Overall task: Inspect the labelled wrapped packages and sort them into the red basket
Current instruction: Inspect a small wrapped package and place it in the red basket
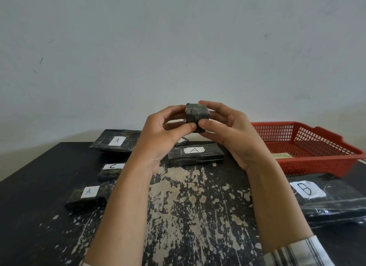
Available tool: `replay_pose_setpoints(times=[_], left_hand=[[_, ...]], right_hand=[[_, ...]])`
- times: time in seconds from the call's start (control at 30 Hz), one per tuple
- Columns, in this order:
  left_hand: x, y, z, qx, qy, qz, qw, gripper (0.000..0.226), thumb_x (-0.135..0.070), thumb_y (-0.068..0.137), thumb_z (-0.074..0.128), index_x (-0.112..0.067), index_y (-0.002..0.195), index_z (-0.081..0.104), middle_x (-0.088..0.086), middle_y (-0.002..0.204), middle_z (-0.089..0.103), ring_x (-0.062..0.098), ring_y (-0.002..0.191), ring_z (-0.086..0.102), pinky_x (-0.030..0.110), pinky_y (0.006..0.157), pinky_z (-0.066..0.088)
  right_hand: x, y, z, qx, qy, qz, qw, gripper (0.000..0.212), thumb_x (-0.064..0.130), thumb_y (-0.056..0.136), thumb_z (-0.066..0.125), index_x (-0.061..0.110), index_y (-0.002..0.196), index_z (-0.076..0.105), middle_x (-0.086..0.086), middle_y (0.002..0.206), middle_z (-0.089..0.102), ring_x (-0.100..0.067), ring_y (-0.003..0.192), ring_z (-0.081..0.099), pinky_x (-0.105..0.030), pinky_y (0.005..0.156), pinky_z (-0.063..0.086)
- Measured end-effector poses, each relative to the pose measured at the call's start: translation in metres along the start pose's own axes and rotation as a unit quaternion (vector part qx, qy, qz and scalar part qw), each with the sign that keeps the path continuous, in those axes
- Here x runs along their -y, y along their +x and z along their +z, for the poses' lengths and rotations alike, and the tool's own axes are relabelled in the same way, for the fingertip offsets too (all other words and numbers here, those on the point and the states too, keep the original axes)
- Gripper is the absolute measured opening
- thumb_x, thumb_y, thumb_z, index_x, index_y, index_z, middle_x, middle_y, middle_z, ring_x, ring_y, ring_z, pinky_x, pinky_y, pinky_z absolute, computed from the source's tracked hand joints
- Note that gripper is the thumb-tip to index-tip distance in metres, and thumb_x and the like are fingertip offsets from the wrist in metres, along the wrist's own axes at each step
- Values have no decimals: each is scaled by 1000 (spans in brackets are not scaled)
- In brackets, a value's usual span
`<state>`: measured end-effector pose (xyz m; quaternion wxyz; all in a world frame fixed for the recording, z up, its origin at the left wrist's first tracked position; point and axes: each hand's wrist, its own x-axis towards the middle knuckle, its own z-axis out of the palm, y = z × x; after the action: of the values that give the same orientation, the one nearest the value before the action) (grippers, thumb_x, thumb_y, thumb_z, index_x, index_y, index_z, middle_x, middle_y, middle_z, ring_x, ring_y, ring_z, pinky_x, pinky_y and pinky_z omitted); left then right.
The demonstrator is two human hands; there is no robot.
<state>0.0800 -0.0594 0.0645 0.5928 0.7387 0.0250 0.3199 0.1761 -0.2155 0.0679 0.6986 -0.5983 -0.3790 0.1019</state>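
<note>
The left hand and right hand pinch the small package by opposite faces, above the far edge of the table; probably light and stiff

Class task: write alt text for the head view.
The left hand and right hand hold a small wrapped package above a worn black table. A packages, a C package and a B package lie on it, with a red basket at right.

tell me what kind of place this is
Probably a simple indoor sorting station in a plain room, not a real warehouse: a worn black table with flaking paint against a bare grey wall, dark wrapped packages with hand-written letter labels, and one red basket at the side.
</note>
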Motion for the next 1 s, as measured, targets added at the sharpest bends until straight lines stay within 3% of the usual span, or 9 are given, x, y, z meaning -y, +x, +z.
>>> replay_pose_setpoints(times=[0.07,0.2,0.27,0.4,0.57,0.7,0.83,0.93,1.0], left_hand=[[-1,0,-2,18,-5,-3,1000,42,-17,83,84,-24,123,73,-7,117,77,10,111,73,39,106,53],[-1,0,-5,34,-35,-40,998,66,-57,66,89,-27,122,74,-3,118,77,12,112,73,38,102,55],[-2,0,-3,24,-48,-56,997,63,-54,68,84,-23,122,74,2,111,79,14,107,75,39,102,57],[-3,-1,-1,-6,-55,-63,996,32,-29,87,79,-20,118,75,2,100,81,15,98,77,39,99,59],[-4,-1,0,-29,-59,-54,996,23,-22,89,77,-20,112,77,3,97,81,18,98,77,38,98,60],[-4,-1,0,-20,-53,-39,998,23,-18,90,77,-23,112,77,3,97,81,17,101,76,40,101,58],[-4,-1,-1,-8,-33,-26,999,31,-27,85,82,-29,115,75,-1,101,81,15,105,75,42,104,55],[-4,-1,-1,-3,-38,-31,999,51,-47,69,82,-25,114,75,-2,103,81,13,105,75,39,103,57],[-4,-1,-1,-3,-35,-29,999,50,-48,69,81,-23,112,77,-6,101,80,11,103,75,36,99,59]], right_hand=[[-1,0,-1,2,-11,-15,1000,40,3,93,73,17,131,68,-1,122,77,-21,113,74,-44,106,56],[0,-1,1,11,-20,-37,999,43,-6,91,72,16,127,68,0,123,77,-16,115,73,-37,105,57],[-1,-1,1,16,-22,-44,999,44,-11,90,70,18,124,69,0,123,76,-15,115,73,-34,103,57],[0,-2,3,26,-35,-53,998,46,-12,90,70,20,122,69,2,126,75,-17,114,74,-33,100,58],[3,-3,3,48,-22,-32,998,46,-1,92,73,22,131,67,1,130,74,-19,116,73,-37,101,58],[3,-2,4,16,-1,-9,1000,30,11,98,69,19,127,71,-1,121,78,-17,114,74,-37,102,59],[2,-2,5,-4,7,-4,1000,26,6,98,69,14,122,73,-2,111,81,-17,109,76,-34,100,60],[2,-2,3,-16,4,-10,1000,25,2,95,70,14,117,75,-3,107,81,-17,106,77,-30,96,60],[2,-3,3,-15,1,-12,1000,25,0,95,70,13,116,75,-4,105,81,-17,103,78,-26,92,61]])
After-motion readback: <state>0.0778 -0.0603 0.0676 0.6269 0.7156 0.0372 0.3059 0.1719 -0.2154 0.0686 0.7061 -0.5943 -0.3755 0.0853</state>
